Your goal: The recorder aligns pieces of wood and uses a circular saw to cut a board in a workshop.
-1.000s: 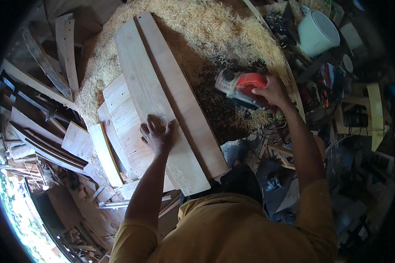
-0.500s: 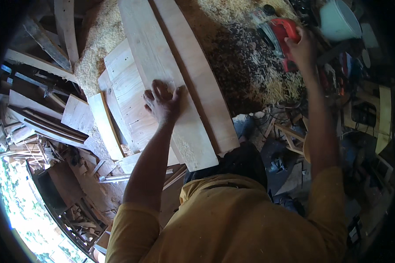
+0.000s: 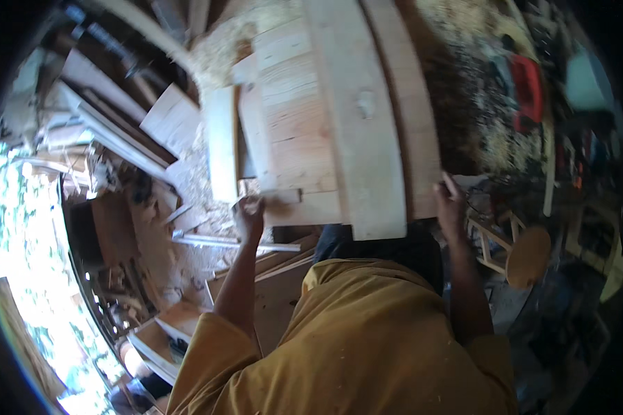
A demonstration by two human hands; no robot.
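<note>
A long pale plank [image 3: 367,131] lies over a wider stack, with another board [image 3: 412,104] along its right side and a panel of joined boards [image 3: 294,131] to its left. At the panel's near left corner, my left hand [image 3: 249,218] is closed on a short wooden strip [image 3: 284,196]; both are slightly blurred. My right hand [image 3: 451,211] is by the near right corner of the right-hand board, thumb and forefinger apart, nothing visible between them. Whether it touches the board's edge I cannot tell. A red power planer [image 3: 526,90] lies on the shavings at the far right.
Wood shavings [image 3: 221,48] cover the surface around the boards. Leaning boards [image 3: 118,124] crowd the left side. A small wooden stool [image 3: 528,257] stands at the right, below a pale bucket [image 3: 588,79]. Near my left arm is an open wooden box [image 3: 180,321].
My right hand has let go of the red planer and come back to the boards' near end. My left hand has left the plank's top and moved to the panel's near left corner.
</note>
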